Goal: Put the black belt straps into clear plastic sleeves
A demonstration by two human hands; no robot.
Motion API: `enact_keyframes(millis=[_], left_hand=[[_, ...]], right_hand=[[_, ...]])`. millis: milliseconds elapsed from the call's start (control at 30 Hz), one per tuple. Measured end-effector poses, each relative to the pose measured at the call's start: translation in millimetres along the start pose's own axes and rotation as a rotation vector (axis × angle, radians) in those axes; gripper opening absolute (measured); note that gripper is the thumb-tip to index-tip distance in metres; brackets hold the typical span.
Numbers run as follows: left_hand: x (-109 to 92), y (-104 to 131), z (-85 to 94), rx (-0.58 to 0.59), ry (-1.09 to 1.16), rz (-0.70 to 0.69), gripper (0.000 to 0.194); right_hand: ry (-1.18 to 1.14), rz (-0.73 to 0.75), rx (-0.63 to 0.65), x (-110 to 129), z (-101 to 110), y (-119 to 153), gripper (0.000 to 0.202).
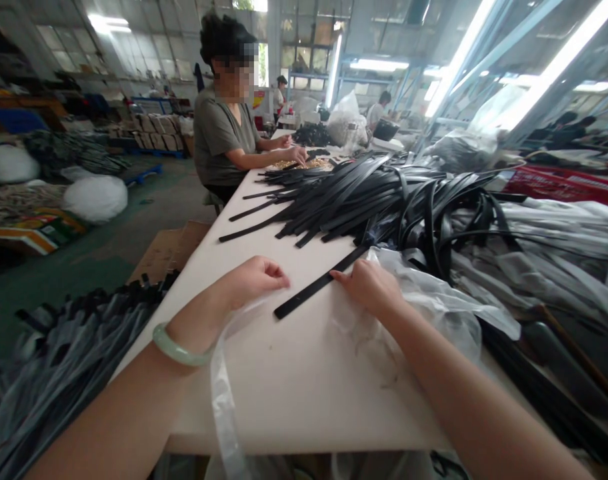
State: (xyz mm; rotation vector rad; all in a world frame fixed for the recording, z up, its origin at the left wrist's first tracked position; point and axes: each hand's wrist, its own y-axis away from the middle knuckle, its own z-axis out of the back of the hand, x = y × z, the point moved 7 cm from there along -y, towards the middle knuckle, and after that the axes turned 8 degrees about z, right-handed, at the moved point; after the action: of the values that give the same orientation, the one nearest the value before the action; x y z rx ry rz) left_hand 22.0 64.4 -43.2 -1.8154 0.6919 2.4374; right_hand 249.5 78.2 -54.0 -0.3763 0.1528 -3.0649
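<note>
1. The black strap (304, 295) lies slantwise on the pale counter (279, 387), its near end between the two hands and its other end reaching toward the strap pile (344, 200).
2. The right hand (369, 283) is closed, its thumb and fingers gripping the black strap partway along.
3. The left hand (259, 277), just beside the strap's near end but apart from it, has its fingertips pinched together on a clear plastic sleeve (221, 393), which hangs down over the counter's near edge.
4. A pale green bangle (179, 345) circles the left wrist.
5. Loose clear plastic (434, 300) lies beside and beneath the right forearm.
6. Beyond the hands, the strap pile spreads across the counter, many ends pointing left.
7. Left of the counter, below its top, stand bundled straps in clear plastic (79, 367), near flattened cardboard (169, 250).
8. Farther along the counter's left side, a co-worker (221, 140) in a grey-green top reaches toward small gold-coloured pieces (320, 163).
</note>
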Motion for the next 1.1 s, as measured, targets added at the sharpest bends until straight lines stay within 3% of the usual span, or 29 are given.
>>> enact_keyframes(millis=[67, 133, 233, 300, 367, 433, 533, 733, 833, 933, 1000, 1100], left_hand=[[-4, 3, -17.4, 0.088, -0.173, -0.059, 0.015], [-8, 5, -30.7, 0.128, -0.313, -0.135, 0.012], [-15, 5, -40.0, 0.104, -0.425, -0.235, 0.008], [-17, 4, -41.4, 0.081, -0.438, -0.257, 0.007], [-16, 3, -39.0, 0.05, -0.401, -0.236, 0.01], [-14, 2, -36.8, 0.053, -0.319, -0.192, 0.016], [-9, 2, -34.6, 0.094, -0.178, -0.113, 0.021], [-12, 0, -13.1, 0.0, -0.071, -0.118, 0.024], [-11, -1, 2.0, -0.074, -0.014, -0.104, 0.029], [-4, -2, 6.9, -0.054, 0.112, -0.004, 0.032], [-1, -1, 6.5, -0.037, 0.17, 0.044, 0.033], [-1, -2, 5.1, -0.026, 0.2, 0.05, 0.034]], right_hand=[[-0.17, -0.023, -0.034, 0, -1, -2, 0.039], [-0.496, -0.068, 0.005, 4, -8, -2, 0.033], [-1.192, -0.195, 0.144, 21, -22, 2, 0.029], [-1.528, -0.227, 0.284, 37, -28, 7, 0.031], [-1.613, -0.184, 0.459, 52, -31, 15, 0.031], [-1.569, -0.124, 0.541, 60, -33, 21, 0.03], [-1.59, -0.123, 0.458, 61, -34, 22, 0.025], [-1.746, -0.403, 0.167, 41, -32, 14, 0.009], [-1.767, -0.262, -0.016, 36, -11, 8, 0.007], [-1.688, -0.026, -0.215, 34, 18, 9, 0.019], [-1.64, 0.063, -0.271, 36, 29, 12, 0.027], [-1.618, 0.084, -0.338, 34, 36, 14, 0.031]])
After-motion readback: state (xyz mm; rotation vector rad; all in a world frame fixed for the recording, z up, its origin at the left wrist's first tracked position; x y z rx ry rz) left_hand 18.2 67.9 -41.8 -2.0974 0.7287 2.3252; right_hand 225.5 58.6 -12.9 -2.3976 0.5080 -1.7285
